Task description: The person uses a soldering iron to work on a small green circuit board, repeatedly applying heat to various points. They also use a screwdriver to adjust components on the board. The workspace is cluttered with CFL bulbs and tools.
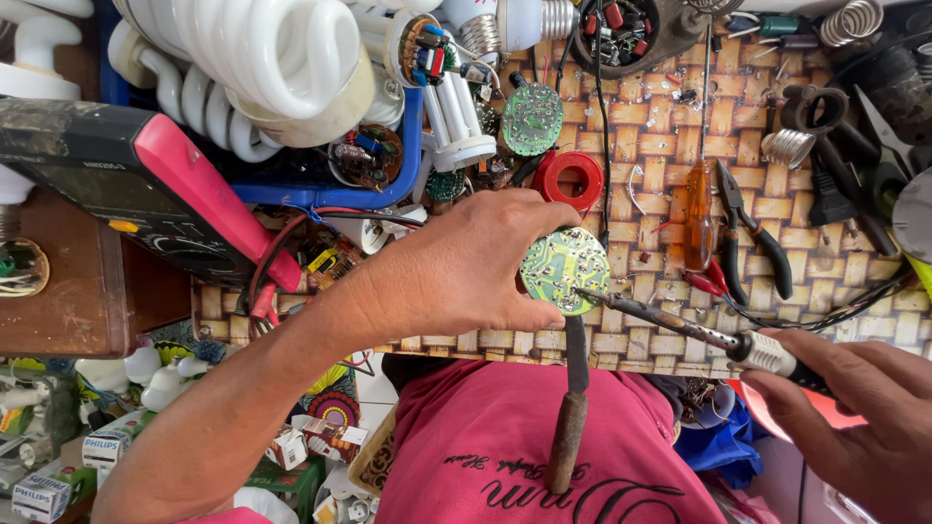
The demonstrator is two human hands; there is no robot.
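Iron tip (pixel 582 291) seemingly on board (pixel 563 269)

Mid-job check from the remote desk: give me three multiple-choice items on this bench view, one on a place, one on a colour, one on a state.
1. Where is the soldering iron's tip?
A. On the round green circuit board
B. On the red ring
C. On the pliers

2. What colour is the screwdriver's handle?
A. Blue
B. Orange
C. White

3. How is the green board kept in place?
A. Lying free on the mat
B. Clamped in a vise
C. Gripped by the left hand

Answers:
1 A: the soldering iron, held in the right hand, meets the round green circuit board.
2 B: the screwdriver has a clear orange handle.
3 C: the left hand has fingers around the board's edge.
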